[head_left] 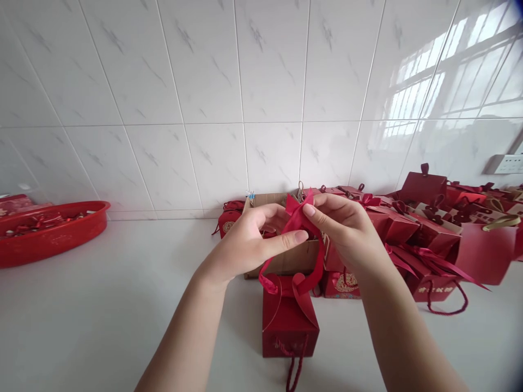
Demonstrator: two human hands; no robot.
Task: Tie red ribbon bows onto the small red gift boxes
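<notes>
white countertop (143, 316): red box (288, 320), red basin (57, 238) | room: veined tile wall (212, 65), window reflection (433, 71) upper right | left hand (257, 234), right hand (347, 223) both pinching red ribbon (318, 267)

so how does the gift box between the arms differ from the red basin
The gift box is angular; the basin is rounded. The basin is brighter red than the gift box. The basin is open, holding small items; the gift box's flaps fold over its top. Both stand on the white counter.
</notes>
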